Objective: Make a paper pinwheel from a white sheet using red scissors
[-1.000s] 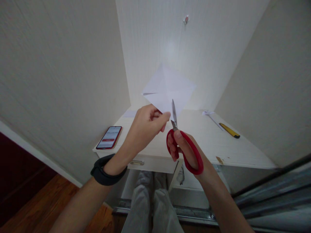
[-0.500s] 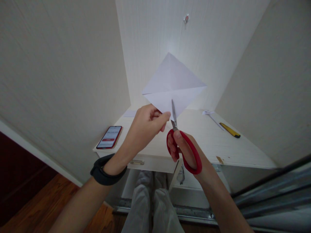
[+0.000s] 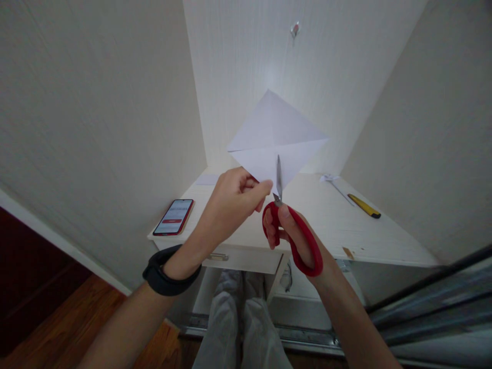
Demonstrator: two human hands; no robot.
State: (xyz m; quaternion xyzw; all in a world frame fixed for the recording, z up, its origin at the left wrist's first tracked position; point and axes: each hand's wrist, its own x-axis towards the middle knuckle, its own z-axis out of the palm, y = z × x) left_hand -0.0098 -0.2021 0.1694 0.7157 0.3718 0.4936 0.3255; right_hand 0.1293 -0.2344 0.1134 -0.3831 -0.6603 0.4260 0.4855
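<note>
Above the white wooden desk [image 3: 323, 230], the left hand [image 3: 234, 200] pinches the creased white paper sheet [image 3: 269, 125] near its lowest corner, probably so that the thin sheet is steady for the blades. The right hand [image 3: 295, 228] is closed around the handles of the red-handled metal scissors [image 3: 313, 256], with their blades spread at this corner. On the desk's left part, the red-edged phone [image 3: 173, 217] lies screen up, perhaps for easy reading; on its right part lies the yellow-and-black cutter [image 3: 363, 206], seemingly to be out of the way.
</note>
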